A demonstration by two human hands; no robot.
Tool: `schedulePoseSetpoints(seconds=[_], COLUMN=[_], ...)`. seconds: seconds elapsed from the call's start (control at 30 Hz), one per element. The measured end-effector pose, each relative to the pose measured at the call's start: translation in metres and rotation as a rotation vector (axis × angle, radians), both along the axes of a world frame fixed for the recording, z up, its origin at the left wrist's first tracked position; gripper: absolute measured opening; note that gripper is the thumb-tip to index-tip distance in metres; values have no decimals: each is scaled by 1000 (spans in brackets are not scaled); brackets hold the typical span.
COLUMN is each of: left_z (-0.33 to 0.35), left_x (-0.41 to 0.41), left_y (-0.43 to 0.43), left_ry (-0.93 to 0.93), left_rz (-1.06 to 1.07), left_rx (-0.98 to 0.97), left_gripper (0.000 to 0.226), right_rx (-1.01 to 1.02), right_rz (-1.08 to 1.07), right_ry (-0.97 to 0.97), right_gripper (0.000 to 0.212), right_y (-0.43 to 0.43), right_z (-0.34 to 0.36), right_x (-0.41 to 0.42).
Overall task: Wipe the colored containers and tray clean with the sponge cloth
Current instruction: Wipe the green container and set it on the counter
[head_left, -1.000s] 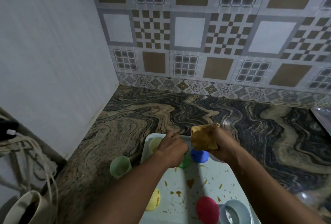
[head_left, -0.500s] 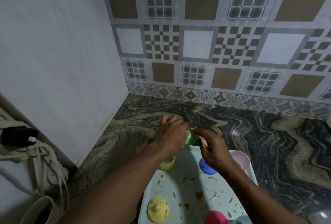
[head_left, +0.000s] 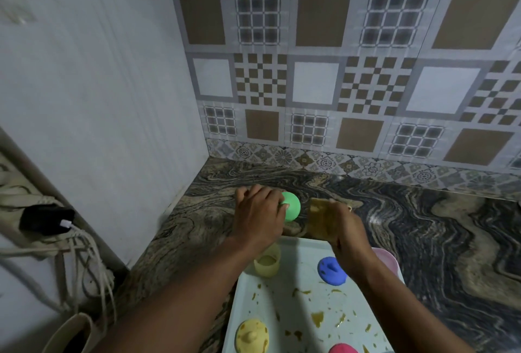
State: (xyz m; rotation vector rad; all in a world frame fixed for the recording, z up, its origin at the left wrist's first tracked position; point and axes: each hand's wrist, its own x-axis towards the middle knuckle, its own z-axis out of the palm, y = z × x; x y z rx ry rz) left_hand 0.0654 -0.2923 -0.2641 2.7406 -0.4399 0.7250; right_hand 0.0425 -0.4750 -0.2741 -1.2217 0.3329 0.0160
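My left hand (head_left: 258, 215) grips a round green lid (head_left: 291, 206) above the counter, just beyond the far edge of the pale blue tray (head_left: 282, 304). My right hand (head_left: 342, 225) holds the yellow-brown sponge cloth (head_left: 318, 215) right beside the green lid. The tray is spattered with brown stains. On it stand a yellow cup (head_left: 267, 262), a blue lid (head_left: 331, 271), a yellow lid (head_left: 251, 337) and a red lid (head_left: 342, 348). A pink container (head_left: 386, 259) shows behind my right wrist.
The marbled stone counter (head_left: 423, 228) meets a patterned tile wall (head_left: 338, 84) at the back and a plain white wall (head_left: 98, 98) on the left. A black plug with cords (head_left: 46, 218) and a beige container (head_left: 72, 335) sit at lower left.
Both hands have lifted off the tray and moved forward over the counter. My left hand picked up the green lid, the cloth came against it, and now the cloth has drawn slightly aside.
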Motion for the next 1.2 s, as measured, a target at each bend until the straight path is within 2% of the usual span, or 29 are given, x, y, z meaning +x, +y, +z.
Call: schedulePoseSetpoints(seconds=[0.07, 0.13, 0.2, 0.3, 0.4, 0.47, 0.53, 0.6, 0.7, 0.8, 0.9, 1.03, 1.13, 1.2], left_z=[0, 1, 2, 2, 9, 14, 21, 27, 35, 34, 32, 32, 26, 23], left_x=[-3, -5, -7, -6, -3, 3, 13, 20, 24, 30, 32, 28, 24, 23], left_y=[-4, -9, -14, -14, -9, -5, -1, 1, 5, 10, 13, 8, 5, 3], left_ry=[-22, -23, 1, 29, 108, 270, 518, 722, 895, 1056, 1137, 1137, 1106, 1125], left_rz=[-23, -43, -47, -64, -84, -61, -63, -100, -138, -157, -217, -310, -308, -287], left_rx=[-17, -42, -59, -53, -143, -320, -517, -624, -701, -734, -808, -1056, -1154, -1173], left_gripper=[17, 17, 20, 21, 25, 25, 25, 25, 20, 26, 31, 37, 48, 38], right_rx=[333, 464, 410, 102, -98, -174, -212, -234, -221, -144, -75, 95, 219, 257], right_rz=[102, 122, 114, 132, 152, 203, 277, 358, 451, 541, 563, 440, 285, 241], right_ry=[127, 144, 141, 66, -7, -41, -55, -59, -59, -52, -54, -75, -98, -84], right_gripper=[64, 73, 62, 34, 22, 17, 18, 18, 18, 19, 22, 23, 21, 21], right_y=[4, 14, 24, 25, 19, 15, 11, 7, 2, 1, 0, 0, 10, 14], right_z=[12, 18, 17, 12, 15, 19, 19, 20, 24, 29, 33, 28, 18, 11], right_x=[7, 12, 14, 15, 15, 15, 18, 22, 24, 22, 21, 15, 6, 1])
